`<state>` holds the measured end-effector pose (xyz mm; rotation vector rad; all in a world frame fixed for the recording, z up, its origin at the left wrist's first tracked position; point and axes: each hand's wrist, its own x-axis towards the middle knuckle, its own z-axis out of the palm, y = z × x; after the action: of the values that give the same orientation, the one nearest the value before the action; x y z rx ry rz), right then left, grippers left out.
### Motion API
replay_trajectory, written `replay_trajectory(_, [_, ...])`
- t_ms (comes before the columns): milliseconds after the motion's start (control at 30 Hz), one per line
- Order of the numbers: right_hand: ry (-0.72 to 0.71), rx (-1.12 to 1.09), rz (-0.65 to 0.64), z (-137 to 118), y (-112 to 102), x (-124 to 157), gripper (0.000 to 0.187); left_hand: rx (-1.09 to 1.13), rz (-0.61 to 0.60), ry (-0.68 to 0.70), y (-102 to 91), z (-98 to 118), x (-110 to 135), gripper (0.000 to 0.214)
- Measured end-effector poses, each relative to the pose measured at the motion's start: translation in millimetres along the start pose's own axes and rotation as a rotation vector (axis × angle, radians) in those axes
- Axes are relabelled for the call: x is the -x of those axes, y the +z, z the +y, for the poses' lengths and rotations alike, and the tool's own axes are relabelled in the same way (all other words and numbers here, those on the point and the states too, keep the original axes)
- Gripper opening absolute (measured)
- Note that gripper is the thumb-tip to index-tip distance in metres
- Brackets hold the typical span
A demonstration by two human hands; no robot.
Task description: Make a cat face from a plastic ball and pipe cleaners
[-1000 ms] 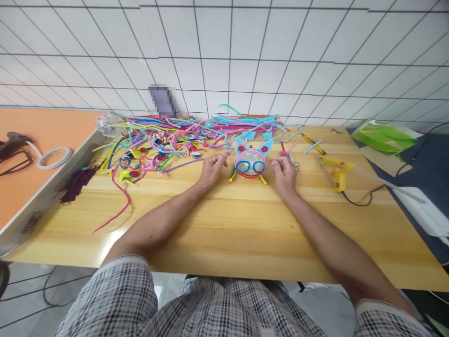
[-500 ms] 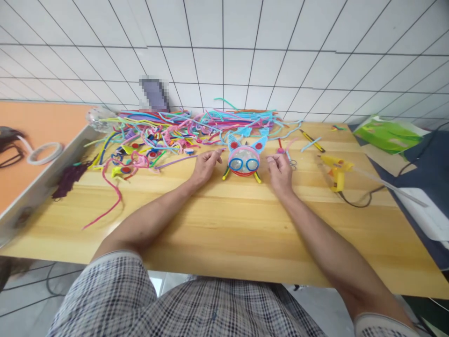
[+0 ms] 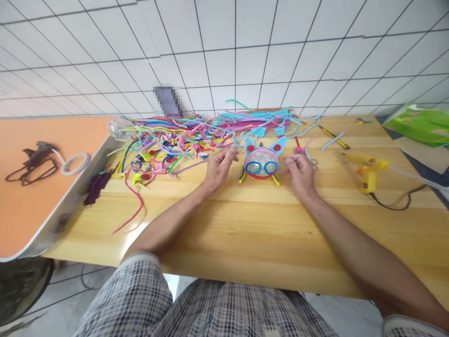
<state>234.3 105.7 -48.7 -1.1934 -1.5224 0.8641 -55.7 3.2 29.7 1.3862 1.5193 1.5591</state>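
A small craft figure (image 3: 261, 163) stands on the wooden table (image 3: 245, 224). It is a clear dome with blue pipe-cleaner glasses, blue ears with red dots and yellow legs. My left hand (image 3: 218, 168) rests on the table just left of it, fingers loosely curled, with nothing in them. My right hand (image 3: 300, 173) rests just right of it in the same loose curl, also holding nothing. Neither hand touches the figure. A purple pipe cleaner (image 3: 189, 166) lies on the table, leading toward my left hand.
A heap of coloured pipe cleaners (image 3: 210, 131) fills the far left of the table. A yellow glue gun (image 3: 366, 171) with a cord lies at the right, small scissors (image 3: 311, 162) behind my right hand. The orange table (image 3: 21, 196) at the left holds a tape roll (image 3: 75, 163).
The view has swung, so everything sits further right in the picture. Both hands keep their places on either side of the figure.
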Motion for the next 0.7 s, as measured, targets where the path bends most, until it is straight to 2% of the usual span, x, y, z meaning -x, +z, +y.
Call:
replay_trajectory(100, [0.038,-0.044,0.001,-4.9,-1.9,0.1,0.055,-0.003,0.044,0.192,-17.3,22.7,-21.6,0.082])
replay_trajectory(200, [0.051,-0.083,-0.002,-8.1,-4.3,0.8,0.053,-0.153,0.083,0.254,-40.9,25.9,-68.7,0.066])
replay_trajectory(300, [0.055,-0.096,0.003,-9.2,-5.2,2.1,0.052,-0.344,0.081,0.223,-61.6,5.6,-123.1,0.045])
replay_trajectory(400, [0.054,-0.088,0.018,-9.3,-5.6,3.6,0.05,-0.619,0.069,0.155,-71.0,-26.0,-160.0,0.017])
replay_trajectory(467, [0.053,-0.075,0.018,-9.6,-6.3,4.5,0.046,-0.796,0.028,0.129,-71.0,-46.7,-171.6,0.013])
replay_trajectory(533, [0.05,-0.058,0.01,-10.2,-7.2,5.4,0.043,-0.905,-0.002,0.141,-68.7,-64.5,-176.1,0.02])
replay_trajectory(700, [0.054,-0.031,0.001,-10.9,-8.9,6.8,0.045,-0.988,-0.075,0.16,-61.0,-94.5,-177.2,0.023])
